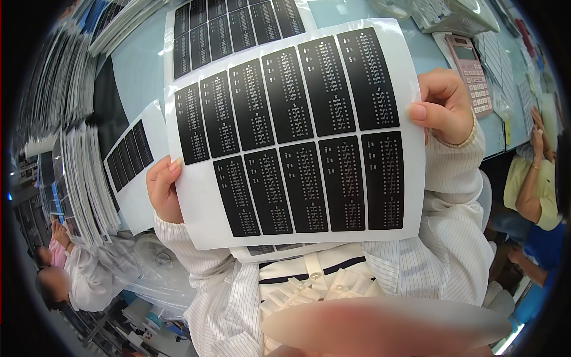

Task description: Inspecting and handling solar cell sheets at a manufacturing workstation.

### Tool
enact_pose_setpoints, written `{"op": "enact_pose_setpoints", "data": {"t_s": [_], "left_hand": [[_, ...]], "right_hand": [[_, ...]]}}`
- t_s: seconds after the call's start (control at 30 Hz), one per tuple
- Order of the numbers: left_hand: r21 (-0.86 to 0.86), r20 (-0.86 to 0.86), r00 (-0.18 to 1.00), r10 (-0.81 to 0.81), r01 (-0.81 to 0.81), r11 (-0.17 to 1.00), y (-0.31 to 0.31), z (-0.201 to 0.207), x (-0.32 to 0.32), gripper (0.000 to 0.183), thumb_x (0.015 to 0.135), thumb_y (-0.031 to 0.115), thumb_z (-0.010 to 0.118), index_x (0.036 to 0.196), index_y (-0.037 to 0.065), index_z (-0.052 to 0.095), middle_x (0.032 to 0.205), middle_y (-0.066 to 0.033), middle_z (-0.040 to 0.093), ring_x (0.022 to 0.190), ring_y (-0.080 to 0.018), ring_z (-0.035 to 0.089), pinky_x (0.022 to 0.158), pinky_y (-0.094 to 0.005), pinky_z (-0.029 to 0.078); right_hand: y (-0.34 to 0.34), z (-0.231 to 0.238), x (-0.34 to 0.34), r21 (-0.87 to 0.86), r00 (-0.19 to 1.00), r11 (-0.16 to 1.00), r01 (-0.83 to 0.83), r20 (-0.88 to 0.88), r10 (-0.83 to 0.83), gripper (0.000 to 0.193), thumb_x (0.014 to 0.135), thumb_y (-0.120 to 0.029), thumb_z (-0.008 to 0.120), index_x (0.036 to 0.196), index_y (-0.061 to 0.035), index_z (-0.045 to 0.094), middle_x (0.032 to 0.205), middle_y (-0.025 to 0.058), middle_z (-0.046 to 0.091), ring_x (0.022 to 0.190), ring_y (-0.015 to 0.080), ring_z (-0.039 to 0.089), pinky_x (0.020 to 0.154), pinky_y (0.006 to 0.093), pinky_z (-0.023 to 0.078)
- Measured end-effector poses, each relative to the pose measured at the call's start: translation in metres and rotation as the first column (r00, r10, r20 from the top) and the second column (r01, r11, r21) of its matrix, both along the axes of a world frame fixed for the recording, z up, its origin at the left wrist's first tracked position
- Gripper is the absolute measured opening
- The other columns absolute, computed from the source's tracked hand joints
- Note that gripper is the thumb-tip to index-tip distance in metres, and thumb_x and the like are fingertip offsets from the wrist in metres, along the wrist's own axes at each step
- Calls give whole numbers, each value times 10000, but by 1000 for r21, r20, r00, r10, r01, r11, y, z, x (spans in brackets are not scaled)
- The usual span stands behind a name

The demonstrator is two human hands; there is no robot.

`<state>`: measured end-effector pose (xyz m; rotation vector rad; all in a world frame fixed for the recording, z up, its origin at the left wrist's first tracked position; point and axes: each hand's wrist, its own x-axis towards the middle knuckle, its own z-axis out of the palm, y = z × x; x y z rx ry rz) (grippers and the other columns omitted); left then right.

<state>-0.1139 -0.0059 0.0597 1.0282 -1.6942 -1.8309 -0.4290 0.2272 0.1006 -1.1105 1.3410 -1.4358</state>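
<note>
Between my two hands I hold up a white sheet of black labels (285,101). The labels sit in two rows and carry fine white scale-like print; the sheet's lower left corner is bare white backing. My left hand (164,185) pinches the left edge, thumb in front. My right hand (443,108) grips the upper right edge, thumb on the front and curled fingers partly hidden behind. Beyond its top edge another label sheet (238,28) lies on the table. A part-used label sheet (134,156) is left of my left hand. Below, another sheet's edge (267,250) peeks out near my lap.
Tall stacks of sheets (56,89) stand along the left, with clear plastic wrap (156,268) nearer me. A pink calculator (468,71) and a pale plastic bin (458,15) are at the far right on the light blue table (140,71). Other people sit at both sides.
</note>
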Motion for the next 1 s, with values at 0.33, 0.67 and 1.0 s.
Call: {"op": "enact_pose_setpoints", "data": {"t_s": [0.33, 0.67, 1.0], "left_hand": [[-28, -20, 1000, 16, -16, 999, 2, 0, 1, 291, 776, 202, 443, 694, -56, 552, 564, -40, 535, 441, -58, 399, 412, -183, 255], [-25, -70, 996, 47, -49, 998, 3, 1, 2, 298, 776, 200, 436, 691, -62, 551, 553, -28, 515, 445, -51, 374, 420, -184, 241], [23, 0, 999, 46, -46, 999, 11, 8, -8, 205, 766, 115, 491, 643, -43, 534, 559, -9, 493, 490, -50, 378, 471, -185, 261]], "right_hand": [[1, -2, -1, 13, 1000, 1000, -2, -6, 2, 197, 765, -157, 621, 659, 3, 578, 569, 83, 580, 385, 85, 503, 364, 186, 381], [0, -5, -5, -3, 999, 1000, -28, -21, 28, 192, 771, -145, 611, 649, -3, 568, 543, 71, 565, 379, 81, 489, 360, 187, 365], [-6, -3, 1, 261, 991, 961, 86, -124, -55, 206, 784, -153, 605, 656, -3, 546, 532, 39, 549, 362, 55, 449, 344, 165, 330]]}}
